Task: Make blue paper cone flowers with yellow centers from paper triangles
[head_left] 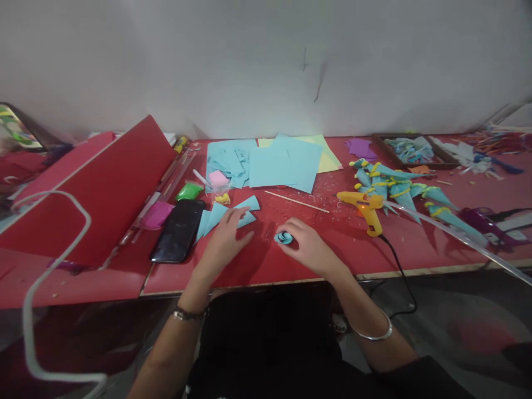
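In my right hand [306, 246] is a small rolled piece of blue paper [284, 238], its coiled end facing left between thumb and fingers. My left hand [228, 238] is open, fingers spread, over several cut blue paper pieces [251, 204] lying on the red table [249, 271]. Whether its fingertips touch the paper I cannot tell. A thin wooden stick [297, 201] lies just beyond both hands. Left of my left hand is a black phone [178, 230].
To the right rests a yellow glue gun [366, 209] with a black cord, beside blue paper cones [384, 185] trimmed in yellow. Blue sheets [272, 166] and paper scraps lie at the back. A large red folded board [100, 205] stands left, and a tray [446, 162] sits back right.
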Motion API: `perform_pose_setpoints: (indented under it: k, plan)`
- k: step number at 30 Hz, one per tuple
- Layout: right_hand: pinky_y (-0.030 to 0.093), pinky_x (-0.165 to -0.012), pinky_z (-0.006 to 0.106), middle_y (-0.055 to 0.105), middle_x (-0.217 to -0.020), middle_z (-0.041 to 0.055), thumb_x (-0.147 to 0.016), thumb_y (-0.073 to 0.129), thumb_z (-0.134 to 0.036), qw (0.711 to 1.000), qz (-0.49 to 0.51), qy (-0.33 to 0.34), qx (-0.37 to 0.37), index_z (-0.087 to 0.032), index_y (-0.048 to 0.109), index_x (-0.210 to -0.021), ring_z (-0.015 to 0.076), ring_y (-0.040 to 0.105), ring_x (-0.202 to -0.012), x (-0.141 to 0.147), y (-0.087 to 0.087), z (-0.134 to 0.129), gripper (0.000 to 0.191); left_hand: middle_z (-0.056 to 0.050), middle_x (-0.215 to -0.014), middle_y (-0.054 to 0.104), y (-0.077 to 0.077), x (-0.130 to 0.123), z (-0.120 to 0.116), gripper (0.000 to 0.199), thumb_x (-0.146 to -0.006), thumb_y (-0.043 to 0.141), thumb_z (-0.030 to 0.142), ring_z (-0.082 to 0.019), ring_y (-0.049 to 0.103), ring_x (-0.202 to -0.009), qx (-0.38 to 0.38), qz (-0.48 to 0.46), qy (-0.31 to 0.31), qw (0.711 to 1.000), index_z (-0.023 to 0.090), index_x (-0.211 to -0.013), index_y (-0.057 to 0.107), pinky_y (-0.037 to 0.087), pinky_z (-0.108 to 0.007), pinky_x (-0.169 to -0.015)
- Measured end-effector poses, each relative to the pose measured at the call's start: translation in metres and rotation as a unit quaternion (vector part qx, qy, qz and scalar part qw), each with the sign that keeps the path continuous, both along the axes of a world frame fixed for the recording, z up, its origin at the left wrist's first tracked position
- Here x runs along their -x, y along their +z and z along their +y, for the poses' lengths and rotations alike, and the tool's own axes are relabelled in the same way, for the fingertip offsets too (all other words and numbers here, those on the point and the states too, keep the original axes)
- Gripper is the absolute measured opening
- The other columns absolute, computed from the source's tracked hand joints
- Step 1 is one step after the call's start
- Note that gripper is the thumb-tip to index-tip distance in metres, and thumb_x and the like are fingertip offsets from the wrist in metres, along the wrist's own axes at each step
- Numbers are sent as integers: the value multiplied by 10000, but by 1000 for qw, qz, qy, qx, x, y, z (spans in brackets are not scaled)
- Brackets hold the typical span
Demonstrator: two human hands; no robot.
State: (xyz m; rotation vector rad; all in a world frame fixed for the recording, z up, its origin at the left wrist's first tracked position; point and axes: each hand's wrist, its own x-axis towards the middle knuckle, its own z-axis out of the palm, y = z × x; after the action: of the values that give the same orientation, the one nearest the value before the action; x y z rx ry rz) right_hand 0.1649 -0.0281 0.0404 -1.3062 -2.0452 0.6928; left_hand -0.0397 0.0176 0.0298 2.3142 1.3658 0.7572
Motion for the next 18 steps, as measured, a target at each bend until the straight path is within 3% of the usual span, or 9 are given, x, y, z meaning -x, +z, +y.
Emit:
perform_pose_setpoints:
  k: [5, 8, 13, 18]
  plan:
    - [397, -687, 256, 536, -807, 12, -740, 517, -166, 994, 108, 7, 4, -190, 535, -814, 123, 508, -743, -5, 14, -1, 80, -136, -1178, 429, -12, 13, 17, 552, -718, 592, 282, -273, 389, -1145, -57, 120, 53, 990, 145, -1207, 377, 346, -413, -950]
    - [402, -655, 247, 539, -784, -2, -722, 531, -158, 975, 209, 14, 69, -187, 532, -836, 111, 510, -714, -8, 15, -1, 117, -147, -1107, 471, -18, 14, 24, 479, -724, 581, 347, -288, 431, -1080, -61, 168, 61, 982, 119, -1127, 459, 377, -418, -903]
    - [416, -597, 231, 504, -705, -35, -742, 548, -235, 892, 413, -22, 182, -197, 514, -857, 71, 494, -589, -10, 1, 3, 125, -101, -968, 540, -16, 9, 29, 277, -765, 531, 290, -245, 482, -971, -39, 203, -1, 978, 134, -994, 538, 407, -380, -841]
    - [407, -514, 200, 508, -734, -27, -708, 586, -253, 803, 538, -28, 256, -208, 518, -836, 59, 460, -559, -5, -5, 5, 152, -78, -906, 557, -11, 4, 22, 128, -799, 464, 224, -208, 516, -880, -26, 209, -15, 977, 149, -873, 537, 423, -332, -768]
